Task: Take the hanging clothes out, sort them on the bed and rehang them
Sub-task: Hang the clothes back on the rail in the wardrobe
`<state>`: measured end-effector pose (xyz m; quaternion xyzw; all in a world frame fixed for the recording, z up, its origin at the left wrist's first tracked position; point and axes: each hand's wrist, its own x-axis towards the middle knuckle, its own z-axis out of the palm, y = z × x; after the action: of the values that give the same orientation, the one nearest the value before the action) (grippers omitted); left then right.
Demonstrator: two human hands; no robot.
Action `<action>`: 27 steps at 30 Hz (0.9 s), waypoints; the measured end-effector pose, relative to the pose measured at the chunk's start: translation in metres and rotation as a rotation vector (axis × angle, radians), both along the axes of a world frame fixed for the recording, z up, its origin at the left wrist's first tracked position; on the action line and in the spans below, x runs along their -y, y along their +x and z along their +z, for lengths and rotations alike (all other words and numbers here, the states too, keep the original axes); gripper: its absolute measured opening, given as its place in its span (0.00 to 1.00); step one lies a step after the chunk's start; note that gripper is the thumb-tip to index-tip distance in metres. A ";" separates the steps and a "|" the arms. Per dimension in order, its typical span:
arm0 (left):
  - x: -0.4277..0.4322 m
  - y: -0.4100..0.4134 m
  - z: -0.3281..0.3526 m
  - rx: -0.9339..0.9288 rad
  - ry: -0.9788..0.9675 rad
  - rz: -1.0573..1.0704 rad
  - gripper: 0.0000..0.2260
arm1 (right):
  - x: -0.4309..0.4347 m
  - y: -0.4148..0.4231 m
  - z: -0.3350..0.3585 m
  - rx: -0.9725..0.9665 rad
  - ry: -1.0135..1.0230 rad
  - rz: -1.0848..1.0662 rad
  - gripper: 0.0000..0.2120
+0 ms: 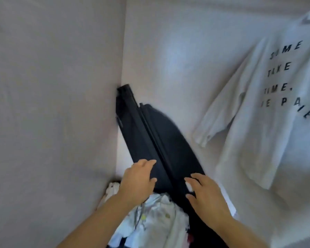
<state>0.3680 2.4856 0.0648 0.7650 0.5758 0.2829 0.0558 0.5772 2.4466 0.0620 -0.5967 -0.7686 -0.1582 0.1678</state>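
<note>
I see my left hand (138, 181) and right hand (208, 192) pressing released fingers (148, 162) on the near end of the black trousers (150, 133), which stretch away up-left.

Matt black cloth trousers (150, 133); soft white cotton-like T-shirt (268, 111).

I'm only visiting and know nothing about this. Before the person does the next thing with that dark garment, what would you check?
1. Both hands on the long black garment: ok. The left hand and right hand rest on its near end.
2. Firm hold: not ok. The fingers lie fairly straight, not curled round the cloth.
3. Garment laid out flat: ok.
4. White T-shirt with black lettering apart from it: ok, narrowly.
5. Crumpled pale clothes pile clear of it: not ok. The pile lies against the near end.
6. Hanger within reach: cannot tell, none shows.
</note>
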 end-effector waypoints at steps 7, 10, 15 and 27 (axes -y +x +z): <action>0.088 -0.082 -0.131 -0.059 -0.346 0.186 0.26 | 0.024 -0.082 -0.121 -0.016 -0.391 0.280 0.24; 0.131 -0.106 -0.160 -0.022 -0.476 0.342 0.26 | 0.032 -0.111 -0.150 -0.026 -0.465 0.405 0.22; 0.209 -0.121 -0.182 0.057 -0.595 0.691 0.24 | 0.054 -0.150 -0.183 0.083 -0.619 0.646 0.24; 0.468 -0.079 -0.209 0.301 -0.704 1.519 0.26 | 0.221 -0.254 -0.217 0.408 -0.700 1.483 0.23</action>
<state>0.2890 2.0174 -0.1438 0.0632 0.9739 0.1464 0.1616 0.3230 2.2258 -0.1551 0.0852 -0.9812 0.1354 -0.1083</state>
